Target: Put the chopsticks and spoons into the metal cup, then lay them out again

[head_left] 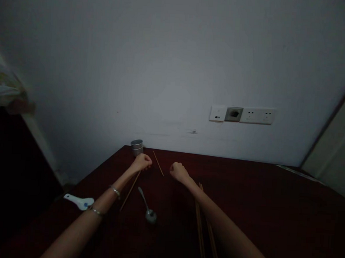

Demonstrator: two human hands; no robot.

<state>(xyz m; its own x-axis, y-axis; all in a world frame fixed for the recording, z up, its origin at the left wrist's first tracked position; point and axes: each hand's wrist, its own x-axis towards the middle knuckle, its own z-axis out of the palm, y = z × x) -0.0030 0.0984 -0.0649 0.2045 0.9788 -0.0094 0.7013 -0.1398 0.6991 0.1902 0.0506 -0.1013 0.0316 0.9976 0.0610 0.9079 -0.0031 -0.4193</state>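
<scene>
The curled left hand (142,162), drifting sideways, could topple the metal cup (136,147); right hand (179,172) curls too; grips I cannot tell.

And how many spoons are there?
2: a white spoon just left of the left forearm, and a metal spoon between the left and right forearms. Others may be hidden under the arms.

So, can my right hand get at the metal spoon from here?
Probably yes: no object shows between your right hand and the bowl of the metal spoon, though that hand's grip is unclear.
</scene>
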